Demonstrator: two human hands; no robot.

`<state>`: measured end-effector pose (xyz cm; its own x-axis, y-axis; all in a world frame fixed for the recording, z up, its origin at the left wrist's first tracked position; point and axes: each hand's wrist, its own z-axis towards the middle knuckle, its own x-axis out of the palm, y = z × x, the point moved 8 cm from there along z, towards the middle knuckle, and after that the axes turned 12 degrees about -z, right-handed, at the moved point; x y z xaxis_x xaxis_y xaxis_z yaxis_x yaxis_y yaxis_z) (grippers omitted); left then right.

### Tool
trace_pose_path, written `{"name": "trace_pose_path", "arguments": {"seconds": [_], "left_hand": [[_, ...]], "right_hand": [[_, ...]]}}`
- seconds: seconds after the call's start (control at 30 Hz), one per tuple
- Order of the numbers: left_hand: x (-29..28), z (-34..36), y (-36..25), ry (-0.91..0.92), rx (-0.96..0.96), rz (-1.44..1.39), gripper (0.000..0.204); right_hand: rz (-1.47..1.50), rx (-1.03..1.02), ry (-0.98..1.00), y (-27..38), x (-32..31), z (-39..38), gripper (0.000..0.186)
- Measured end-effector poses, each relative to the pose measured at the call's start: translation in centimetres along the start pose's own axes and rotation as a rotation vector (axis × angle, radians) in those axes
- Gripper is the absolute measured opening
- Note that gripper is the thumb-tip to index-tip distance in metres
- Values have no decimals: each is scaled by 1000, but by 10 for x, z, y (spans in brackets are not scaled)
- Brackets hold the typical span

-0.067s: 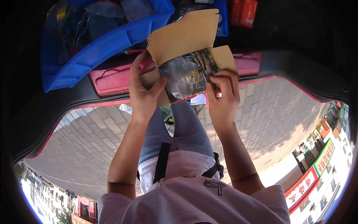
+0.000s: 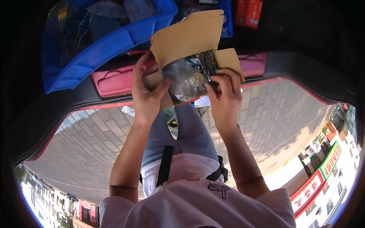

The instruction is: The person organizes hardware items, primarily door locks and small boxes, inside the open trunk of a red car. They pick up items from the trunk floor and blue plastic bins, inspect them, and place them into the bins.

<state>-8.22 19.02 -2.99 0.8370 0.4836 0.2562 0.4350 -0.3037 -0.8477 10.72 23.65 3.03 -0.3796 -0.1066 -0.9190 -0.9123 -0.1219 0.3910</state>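
Note:
An open cardboard box (image 2: pixel 186 36) stands with its lid flap raised at the far side. My left hand (image 2: pixel 146 91) is closed round the box's left wall, thumb over the near edge. Inside lies a clear plastic bag (image 2: pixel 180 76) with a round brass-coloured piece (image 2: pixel 196 79) showing in it. Slim shiny metal pieces (image 2: pixel 207 64) lie along the right side of the box; their exact kind is too small to tell. My right hand (image 2: pixel 226 89) reaches over the right edge, thumb and fingers closed on the near ends of these metal pieces.
A large blue bin (image 2: pixel 110 41) with bags and plastic boxes stands at the far left. Behind the cardboard box is another blue container (image 2: pixel 227 22), with red boxes (image 2: pixel 249 13) to its right. A dark vehicle sill (image 2: pixel 289 68) borders the work area above paved ground (image 2: pixel 99 140).
My right hand has shifted slightly left and nearer, and the slim metal pieces at its fingertips have tilted and moved. The left hand and box stay almost still.

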Motion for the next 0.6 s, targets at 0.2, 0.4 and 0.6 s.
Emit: {"name": "trace_pose_path", "arguments": {"seconds": [0.2,0.4,0.6], "left_hand": [[-4,-3,-4,21,43,31,70],[15,-3,-20,112,63,70,73],[31,-13,-30,58,81,-329,74]], "right_hand": [[64,-145,-239,-4,-67,11,33],[244,165,84,-30,2,43,47],[168,66,49,-9,-4,23,26]]}}
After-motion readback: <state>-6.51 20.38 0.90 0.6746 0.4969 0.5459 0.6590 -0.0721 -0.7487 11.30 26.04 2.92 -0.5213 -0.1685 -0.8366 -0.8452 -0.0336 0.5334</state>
